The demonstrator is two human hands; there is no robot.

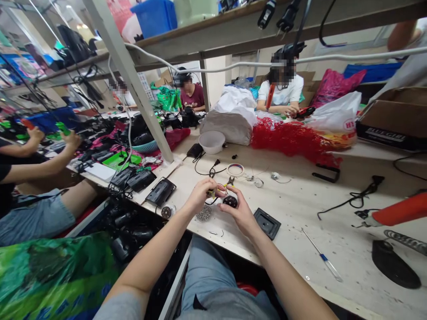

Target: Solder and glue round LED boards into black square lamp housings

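Above the front edge of the bench, my left hand is closed on a small part with wires, mostly covered by the fingers. Close beside it, my right hand grips a black round part with holes in its face. Thin wires run between the two hands. Just beyond the fingers lie cutting pliers with yellow handles. A heap of small screws sits below my left hand, and a similar round part lies to its left. Right of my right hand is a black rectangular frame.
A screwdriver and an orange power tool lie to the right. Behind stand a tape roll, a white bowl and red netting. A slanted post rises at left. Co-workers sit across and at left.
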